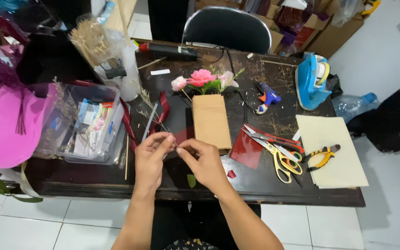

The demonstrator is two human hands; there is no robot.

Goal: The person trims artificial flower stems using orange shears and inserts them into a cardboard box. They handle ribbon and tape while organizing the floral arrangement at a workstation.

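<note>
While both hands pinch something small and dark red between fingertips near the table's [93, 183] front edge, left hand [151, 155] and right hand [204, 162] meet. Cardboard box [211, 121] with pink flowers [202, 78] stands behind, mid-table. Judged partway: dark red ribbon [163, 109] loose, yellow-handled scissors [281, 159] idle.
</note>
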